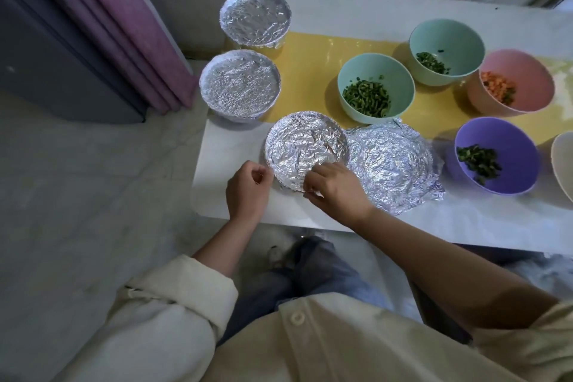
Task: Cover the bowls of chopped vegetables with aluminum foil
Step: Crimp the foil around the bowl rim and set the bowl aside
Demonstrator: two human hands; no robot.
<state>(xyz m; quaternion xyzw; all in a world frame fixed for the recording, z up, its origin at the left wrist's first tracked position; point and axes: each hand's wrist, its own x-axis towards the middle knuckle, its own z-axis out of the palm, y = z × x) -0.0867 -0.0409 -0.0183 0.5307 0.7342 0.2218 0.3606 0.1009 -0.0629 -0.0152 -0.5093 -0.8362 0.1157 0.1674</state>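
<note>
Fingers of the right hand pinch the foil at the near rim of the wrapped bowl, which sits by the table's near edge, towards its left corner. The left hand is curled at the bowl's left rim; whether it grips foil I cannot tell. Both wrists bend downward, forearms reaching in over the near edge. Judged well done, this step means crimping the foil snugly under the rim all round while steadying the bowl. Open bowls wait further right.

Bare table strip left of near foil-covered bowl; crumpled foil mound touching its right.
</note>
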